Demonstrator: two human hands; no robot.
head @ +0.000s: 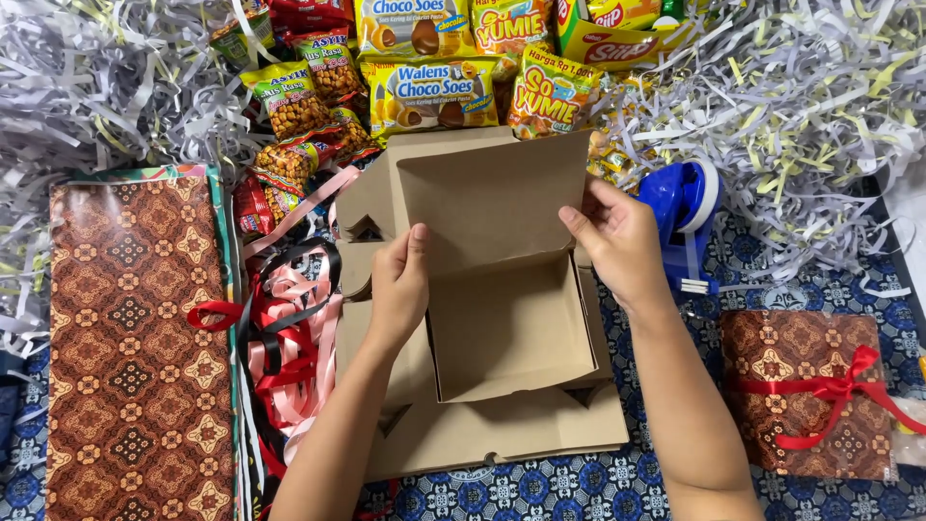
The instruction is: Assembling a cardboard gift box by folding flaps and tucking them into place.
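Both hands folding up the back wall of a flat brown cardboard box (502,318) at the middle of the patterned blue cloth (579,487)

The left hand (397,285) pinches the wall's left side, the right hand (617,241) grips its right edge, fingers clamped on card; uneven pressure could crease the panel or let a side flap spring out. Room is tight: a tangle of pink, red and black ribbons (289,347) just left, a blue tape dispenser (685,207) just right, bright snack packets (434,92) touching behind; clearer cloth lies toward the person
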